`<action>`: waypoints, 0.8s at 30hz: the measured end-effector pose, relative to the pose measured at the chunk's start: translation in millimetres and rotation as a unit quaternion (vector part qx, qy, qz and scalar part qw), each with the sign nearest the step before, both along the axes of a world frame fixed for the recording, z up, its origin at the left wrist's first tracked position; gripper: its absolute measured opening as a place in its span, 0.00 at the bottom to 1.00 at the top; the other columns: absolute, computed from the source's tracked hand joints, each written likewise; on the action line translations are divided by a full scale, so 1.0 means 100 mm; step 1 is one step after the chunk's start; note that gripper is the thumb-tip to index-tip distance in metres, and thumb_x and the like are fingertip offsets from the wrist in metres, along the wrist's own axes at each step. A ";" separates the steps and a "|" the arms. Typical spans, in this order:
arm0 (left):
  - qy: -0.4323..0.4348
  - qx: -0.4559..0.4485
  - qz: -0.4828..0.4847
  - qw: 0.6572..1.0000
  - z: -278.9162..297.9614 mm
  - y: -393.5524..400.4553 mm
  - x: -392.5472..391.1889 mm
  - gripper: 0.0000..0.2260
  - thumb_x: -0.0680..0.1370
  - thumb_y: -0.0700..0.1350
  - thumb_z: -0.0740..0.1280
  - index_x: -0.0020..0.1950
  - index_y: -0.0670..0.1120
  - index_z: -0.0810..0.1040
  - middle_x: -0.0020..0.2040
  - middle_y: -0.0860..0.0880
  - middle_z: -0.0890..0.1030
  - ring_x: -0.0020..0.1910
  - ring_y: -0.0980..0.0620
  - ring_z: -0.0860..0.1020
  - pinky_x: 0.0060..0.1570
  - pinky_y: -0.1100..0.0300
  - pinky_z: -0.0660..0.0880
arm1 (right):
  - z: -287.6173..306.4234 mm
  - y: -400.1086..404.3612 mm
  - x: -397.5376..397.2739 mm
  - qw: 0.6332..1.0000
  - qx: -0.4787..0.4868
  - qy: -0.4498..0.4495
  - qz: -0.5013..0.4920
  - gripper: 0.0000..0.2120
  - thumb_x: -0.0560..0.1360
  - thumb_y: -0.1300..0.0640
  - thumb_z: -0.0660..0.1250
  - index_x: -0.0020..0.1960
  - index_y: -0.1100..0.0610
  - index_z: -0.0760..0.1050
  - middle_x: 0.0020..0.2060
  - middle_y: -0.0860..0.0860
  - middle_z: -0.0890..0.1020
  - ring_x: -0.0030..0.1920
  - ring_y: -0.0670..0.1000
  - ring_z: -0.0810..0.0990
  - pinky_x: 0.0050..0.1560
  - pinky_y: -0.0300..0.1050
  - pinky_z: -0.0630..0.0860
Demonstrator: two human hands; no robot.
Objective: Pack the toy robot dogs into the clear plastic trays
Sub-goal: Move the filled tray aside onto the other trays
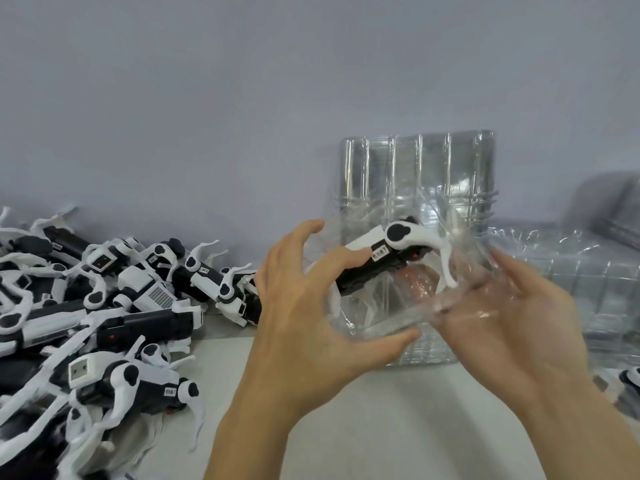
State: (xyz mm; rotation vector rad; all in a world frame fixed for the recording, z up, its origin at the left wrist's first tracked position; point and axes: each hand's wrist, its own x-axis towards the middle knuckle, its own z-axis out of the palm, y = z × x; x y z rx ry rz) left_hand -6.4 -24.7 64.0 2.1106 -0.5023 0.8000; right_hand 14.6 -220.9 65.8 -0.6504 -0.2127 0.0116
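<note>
left hand point(304, 306): we are curling our fingers and thumb around the near left edge of the clear tray point(381, 317), thumb pointing right along its lower rim, index finger reaching onto the toy's body.
right hand point(512, 306): we are holding the right side of the same tray, fingers lying under and behind the plastic so that they are showing through it; the thumb is lying on the near side.
toy dog point(384, 268): it is sitting inside the tray that we are holding up above the table, black body tilted with its right end higher, one white leg with a black joint on top and a white foot pointing down to the right.
pile of toy dogs point(114, 306): many black and white ones are lying tangled on the left of the table point(398, 427), well apart from the tray in our hands.
stack of trays point(415, 168): clear ones are standing upright against the wall, right behind the held tray.
more trays point(588, 289): a lower heap is lying to the right, beside the upright stack.
far right edge: part of another black and white toy point(632, 377) is showing.
</note>
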 end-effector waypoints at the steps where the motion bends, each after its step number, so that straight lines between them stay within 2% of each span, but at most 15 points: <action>1: 0.000 -0.039 -0.009 0.999 0.01 -0.01 0.00 0.29 0.58 0.68 0.73 0.58 0.67 0.75 0.72 0.60 0.65 0.75 0.56 0.63 0.69 0.58 0.66 | 0.00 0.01 -0.02 1.000 0.002 -0.022 0.009 0.19 0.82 0.53 0.57 0.42 0.56 0.83 0.47 0.51 0.86 0.47 0.54 0.83 0.65 0.56 0.72; 3: 0.008 -0.139 -0.032 0.990 0.03 -0.01 0.00 0.25 0.59 0.67 0.74 0.56 0.65 0.79 0.68 0.61 0.71 0.71 0.63 0.68 0.67 0.69 0.64 | 0.02 0.05 -0.04 0.999 -0.017 -0.045 0.014 0.23 0.82 0.50 0.56 0.40 0.53 0.86 0.52 0.53 0.86 0.53 0.55 0.85 0.59 0.54 0.78; 4: 0.013 -0.189 -0.044 0.981 0.04 -0.01 0.01 0.24 0.61 0.65 0.74 0.56 0.62 0.80 0.66 0.60 0.75 0.69 0.63 0.71 0.68 0.67 0.66 | 0.02 0.07 -0.04 0.998 -0.045 -0.045 0.003 0.21 0.81 0.50 0.58 0.43 0.54 0.87 0.53 0.54 0.86 0.58 0.58 0.84 0.61 0.54 0.76; 5: 0.021 -0.236 -0.057 0.970 0.04 -0.01 0.03 0.24 0.63 0.64 0.73 0.56 0.59 0.81 0.63 0.57 0.79 0.66 0.60 0.75 0.69 0.58 0.69 | 0.02 0.09 -0.04 0.996 -0.083 -0.042 -0.015 0.17 0.79 0.52 0.60 0.46 0.55 0.87 0.55 0.56 0.85 0.60 0.58 0.83 0.62 0.53 0.75; 7: 0.055 -0.323 -0.088 0.941 0.05 0.00 0.05 0.24 0.67 0.63 0.70 0.57 0.51 0.82 0.58 0.51 0.84 0.62 0.51 0.80 0.67 0.42 0.72 | 0.01 0.14 -0.03 0.979 -0.183 -0.049 -0.068 0.12 0.76 0.54 0.65 0.50 0.55 0.87 0.54 0.55 0.86 0.57 0.57 0.85 0.57 0.49 0.75; 9: 0.110 -0.412 -0.130 0.895 0.05 0.01 0.06 0.25 0.70 0.65 0.69 0.57 0.48 0.83 0.57 0.47 0.85 0.60 0.44 0.82 0.62 0.37 0.75 | 0.02 0.22 -0.06 0.940 -0.301 -0.100 -0.128 0.11 0.72 0.54 0.69 0.50 0.53 0.87 0.50 0.53 0.87 0.52 0.53 0.86 0.51 0.45 0.80; 12: 0.206 -0.518 -0.185 0.809 0.08 0.03 0.01 0.29 0.68 0.71 0.67 0.56 0.51 0.85 0.55 0.41 0.85 0.53 0.37 0.84 0.45 0.45 0.82 | 0.07 0.34 -0.13 0.889 -0.385 -0.171 -0.177 0.08 0.70 0.58 0.74 0.47 0.52 0.87 0.42 0.51 0.88 0.45 0.50 0.87 0.46 0.35 0.80; 13: 0.225 -0.540 -0.194 0.787 0.08 0.04 0.00 0.31 0.68 0.72 0.66 0.57 0.50 0.85 0.55 0.40 0.85 0.53 0.37 0.84 0.43 0.46 0.82 | 0.07 0.36 -0.13 0.879 -0.395 -0.186 -0.189 0.09 0.70 0.62 0.75 0.47 0.51 0.87 0.40 0.50 0.88 0.44 0.49 0.87 0.45 0.34 0.79; 15: 0.246 -0.565 -0.210 0.759 0.05 0.07 0.01 0.33 0.68 0.72 0.65 0.60 0.49 0.84 0.58 0.41 0.84 0.54 0.37 0.84 0.47 0.43 0.82 | 0.09 0.39 -0.14 0.861 -0.416 -0.204 -0.209 0.12 0.71 0.68 0.74 0.46 0.52 0.87 0.40 0.48 0.88 0.43 0.48 0.87 0.45 0.34 0.79; 18: 0.254 -0.567 -0.209 0.755 0.03 0.08 0.03 0.33 0.67 0.72 0.65 0.60 0.50 0.84 0.59 0.43 0.84 0.55 0.38 0.84 0.53 0.38 0.81 | 0.11 0.42 -0.15 0.847 -0.435 -0.216 -0.216 0.13 0.71 0.70 0.74 0.46 0.53 0.87 0.42 0.47 0.87 0.45 0.47 0.86 0.49 0.36 0.80; 21: 0.248 -0.554 -0.198 0.770 0.05 0.09 0.02 0.30 0.67 0.71 0.67 0.55 0.50 0.86 0.54 0.42 0.86 0.52 0.38 0.85 0.47 0.41 0.83 | 0.12 0.40 -0.15 0.840 -0.453 -0.216 -0.207 0.12 0.72 0.69 0.73 0.46 0.53 0.87 0.41 0.47 0.87 0.44 0.46 0.86 0.48 0.35 0.80; 24: 0.248 -0.514 -0.211 0.794 0.08 0.12 0.01 0.27 0.67 0.68 0.68 0.55 0.50 0.86 0.53 0.41 0.86 0.50 0.39 0.85 0.42 0.45 0.83 | 0.12 0.28 -0.13 0.876 -0.414 -0.167 -0.184 0.13 0.76 0.68 0.69 0.46 0.53 0.87 0.42 0.51 0.88 0.45 0.50 0.87 0.46 0.36 0.81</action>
